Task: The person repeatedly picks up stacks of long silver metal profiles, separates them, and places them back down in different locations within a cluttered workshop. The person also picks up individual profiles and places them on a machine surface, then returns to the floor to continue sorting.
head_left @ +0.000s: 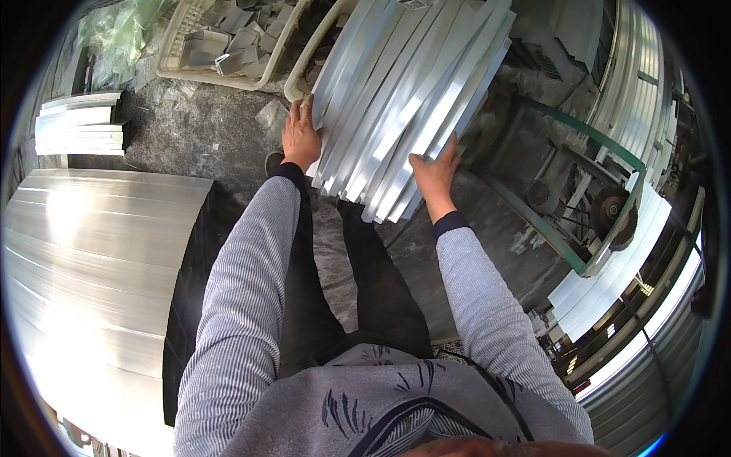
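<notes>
Both hands on bundle of metal strips (pixel 403 99), standing straight ahead, near ends fanned just above feet. Left hand (pixel 300 141) wrapped on bundle's left edge, right hand (pixel 435 174) gripping right edge w/ fingers spread. Floor gap narrow: stack of metal sheets (pixel 99 259) tight on left, green-framed machine (pixel 579 190) right. Plastic crate (pixel 228 38) of offcuts behind, clear bag (pixel 118 34) top-left.

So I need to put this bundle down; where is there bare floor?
Bare grey floor lies between the small strip stack, the big metal stack and the left hand. Ahead, crates of offcuts crowd it; right of the right hand, the green-framed machine blocks the way.
</notes>
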### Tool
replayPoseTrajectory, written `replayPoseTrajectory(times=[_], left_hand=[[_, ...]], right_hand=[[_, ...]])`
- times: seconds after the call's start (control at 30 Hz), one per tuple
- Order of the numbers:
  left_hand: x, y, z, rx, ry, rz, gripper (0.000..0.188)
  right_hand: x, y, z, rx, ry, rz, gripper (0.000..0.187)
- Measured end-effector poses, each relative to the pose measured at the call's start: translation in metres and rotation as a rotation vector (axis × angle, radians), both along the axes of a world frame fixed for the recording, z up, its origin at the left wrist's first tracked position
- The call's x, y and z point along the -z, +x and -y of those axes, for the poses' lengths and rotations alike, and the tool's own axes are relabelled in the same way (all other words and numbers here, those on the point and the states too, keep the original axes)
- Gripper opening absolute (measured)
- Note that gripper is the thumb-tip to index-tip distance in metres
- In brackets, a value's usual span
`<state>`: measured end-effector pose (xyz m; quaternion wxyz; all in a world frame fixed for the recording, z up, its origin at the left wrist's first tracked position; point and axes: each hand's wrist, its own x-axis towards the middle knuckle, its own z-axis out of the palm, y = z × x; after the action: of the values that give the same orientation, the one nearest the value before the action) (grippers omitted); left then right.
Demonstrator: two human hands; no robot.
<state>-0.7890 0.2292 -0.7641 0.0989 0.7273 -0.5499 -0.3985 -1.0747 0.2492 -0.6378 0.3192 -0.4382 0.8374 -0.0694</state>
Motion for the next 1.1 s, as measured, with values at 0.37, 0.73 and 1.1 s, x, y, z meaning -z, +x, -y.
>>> replayPoseTrajectory(times=[0.37,0.73,1.1], left_hand=[[-0.013,0.057,-0.042,-0.105,0.06,-0.023,0.063],[-0.086,0.164,-0.209,-0.228,0.495,0.026,0.058],[-0.185,0.223,-0.195,-0.448,0.334,-0.107,0.059]], right_hand=[[0.002,0.038,-0.005,-0.296,0.112,-0.308,0.103],[-0.04,0.055,-0.046,-0.398,0.055,-0.164,0.09],[-0.118,0.065,-0.054,-0.137,0.284,0.23,0.083]])
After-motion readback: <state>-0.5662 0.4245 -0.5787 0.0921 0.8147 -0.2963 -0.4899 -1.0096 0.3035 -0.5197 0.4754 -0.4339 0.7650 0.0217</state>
